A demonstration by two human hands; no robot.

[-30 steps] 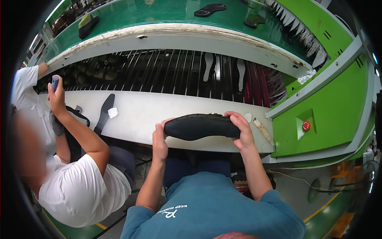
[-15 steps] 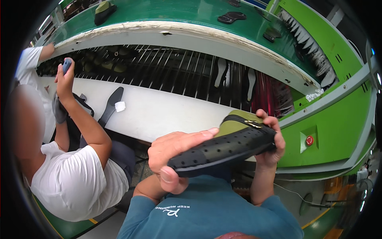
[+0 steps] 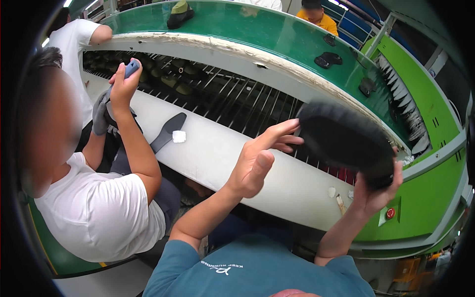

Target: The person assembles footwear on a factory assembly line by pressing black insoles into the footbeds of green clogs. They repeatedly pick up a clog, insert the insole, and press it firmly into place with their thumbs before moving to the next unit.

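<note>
A black shoe [image 3: 341, 141], smeared by motion, is raised over the right end of the white worktop with its dark underside showing. My right hand [image 3: 374, 198] grips the lower right end of it, thumb and fingers around the edge. At the opposite end is my left hand [image 3: 257, 161], open with fingers spread. Its fingertips come right up to the shoe's edge; whether they touch, I cannot tell. The olive upper is hidden from this side.
On the white worktop [image 3: 222, 161] lie a grey sole-shaped piece [image 3: 168, 131] and a white block [image 3: 179, 136]. A co-worker's hand [image 3: 123, 91] holds a blue tool at left. Behind run metal rollers [image 3: 237, 106] and a green belt [image 3: 237, 27]. A green machine [image 3: 420, 210] stands at right.
The shoe has moved up and to the right and turned, its underside showing now. My left hand has let go and opened; my right hand keeps its hold. The view has shifted.
</note>
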